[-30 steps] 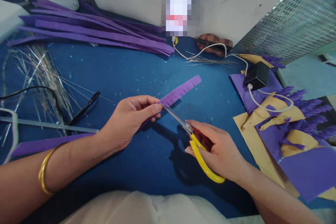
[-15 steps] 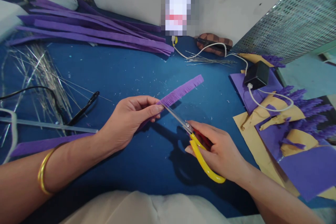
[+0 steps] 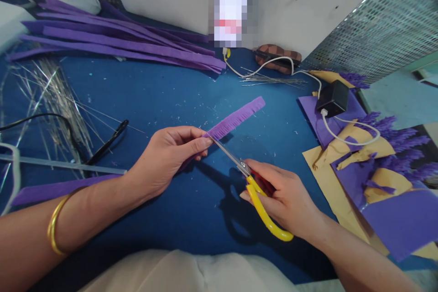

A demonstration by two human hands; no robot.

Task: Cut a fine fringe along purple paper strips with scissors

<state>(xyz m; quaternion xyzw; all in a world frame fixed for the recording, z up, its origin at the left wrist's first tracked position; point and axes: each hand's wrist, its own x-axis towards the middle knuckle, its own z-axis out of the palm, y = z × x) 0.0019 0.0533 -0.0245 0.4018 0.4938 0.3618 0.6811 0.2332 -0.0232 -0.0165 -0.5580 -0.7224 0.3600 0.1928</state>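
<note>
My left hand (image 3: 179, 150) pinches a purple crepe paper strip (image 3: 237, 117) between thumb and fingers. The strip's far end sticks out to the upper right, with a row of fine cuts along its lower edge. Its other part passes under my hand, and a purple length shows again behind my left forearm. In my right hand (image 3: 285, 196) is a pair of scissors (image 3: 265, 212) with yellow and red handles. The blades point up and left, their tips at the strip's lower edge beside my left thumb. The blades look nearly closed.
Purple strips (image 3: 130, 41) lie in a bundle at the back left, near thin metal wires (image 3: 58, 100) and a clear stick (image 3: 65, 164). A phone (image 3: 231, 4) stands at the back. On the right are a black adapter (image 3: 332, 98) and wrapped purple flowers (image 3: 386, 185).
Both hands stay almost in place, with the blade tips still at the strip's edge. The whole view has shifted very slightly.
</note>
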